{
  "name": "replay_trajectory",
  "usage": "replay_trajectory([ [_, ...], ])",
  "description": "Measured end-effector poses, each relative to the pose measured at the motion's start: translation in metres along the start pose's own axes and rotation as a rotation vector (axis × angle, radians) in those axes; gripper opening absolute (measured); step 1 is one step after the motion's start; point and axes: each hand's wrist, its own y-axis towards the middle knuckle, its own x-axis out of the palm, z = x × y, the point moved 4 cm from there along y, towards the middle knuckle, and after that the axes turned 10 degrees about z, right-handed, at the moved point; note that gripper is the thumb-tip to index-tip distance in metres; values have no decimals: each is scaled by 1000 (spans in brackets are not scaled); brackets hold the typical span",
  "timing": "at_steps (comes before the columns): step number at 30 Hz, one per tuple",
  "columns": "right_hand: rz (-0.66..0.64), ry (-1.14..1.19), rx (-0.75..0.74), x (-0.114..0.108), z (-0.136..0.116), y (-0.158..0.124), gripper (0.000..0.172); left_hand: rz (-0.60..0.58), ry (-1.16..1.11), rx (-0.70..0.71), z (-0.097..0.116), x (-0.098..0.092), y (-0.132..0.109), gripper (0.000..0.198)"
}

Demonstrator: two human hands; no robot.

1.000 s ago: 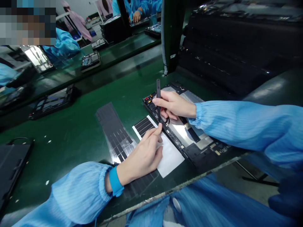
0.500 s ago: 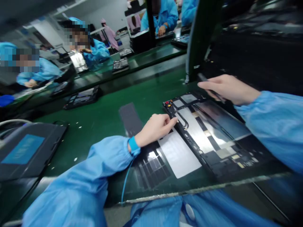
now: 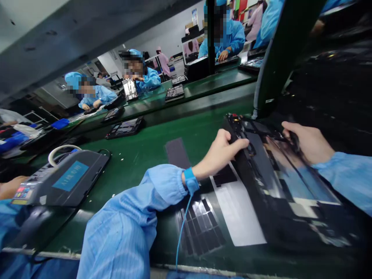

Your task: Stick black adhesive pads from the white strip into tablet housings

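Tablet chassis (image 3: 261, 174) stands tilted on the green bench (image 3: 139, 162), its edge clasped by the left hand (image 3: 217, 151); the right hand (image 3: 306, 141) curls at the far end around something dark, mostly hidden. Beside the left hand: one white sheet (image 3: 238, 211), one gridded black sheet (image 3: 200, 228), one dark strip (image 3: 174, 153).

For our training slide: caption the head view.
Left hand and right hand grip a tilted opened tablet housing above a green workbench.
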Motion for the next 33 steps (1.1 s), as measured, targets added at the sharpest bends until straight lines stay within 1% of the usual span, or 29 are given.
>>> replay_trajectory([
  [2,-50,232,151,4,0,-6,38,61,-91,-21,8,-19,20,26],
  [3,-75,321,214,6,1,-9,38,101,-134,-17,11,-32,32,26],
  [4,-100,367,224,8,1,-10,38,162,-188,2,13,-47,43,24],
  [6,-116,378,233,9,4,-11,37,351,-295,47,12,-81,68,16],
  [7,-117,358,238,9,6,-11,37,465,-326,40,7,-98,80,12],
  [8,-117,332,237,10,7,-11,37,605,-337,26,0,-113,90,8],
  [10,-139,277,211,11,10,-11,36,763,-334,-1,-18,-135,110,2],
  [12,-162,218,163,12,10,-13,35,861,-310,-40,-38,-149,123,11],
  [14,-183,130,110,13,9,-14,35,896,-270,-103,-57,-160,129,18],
  [16,-205,28,58,14,10,-15,36,856,-213,-179,-74,-170,130,25],
  [18,-251,-74,3,17,12,-13,36,756,-137,-238,-83,-178,129,29],
  [19,-270,-115,-22,18,14,-12,36,698,-91,-251,-85,-180,129,28],
  [20,-286,-149,-47,20,15,-10,36,641,-41,-251,-83,-181,129,27],
  [22,-298,-207,-99,23,17,-8,38,535,61,-214,-72,-175,128,22],
  [24,-291,-249,-149,26,17,-7,40,429,155,-146,-54,-161,125,17],
  [27,-294,-329,-228,30,12,-4,41,231,263,-25,-27,-127,112,10],
  [29,-300,-397,-269,32,8,1,40,78,343,72,-18,-105,93,13],
  [30,-301,-432,-289,33,7,4,40,-19,502,222,-15,-93,80,19],
  [31,-299,-468,-308,35,5,7,40,-83,613,369,-14,-84,65,26],
  [33,-290,-548,-347,39,2,11,39,-160,730,631,-20,-70,28,34],
])
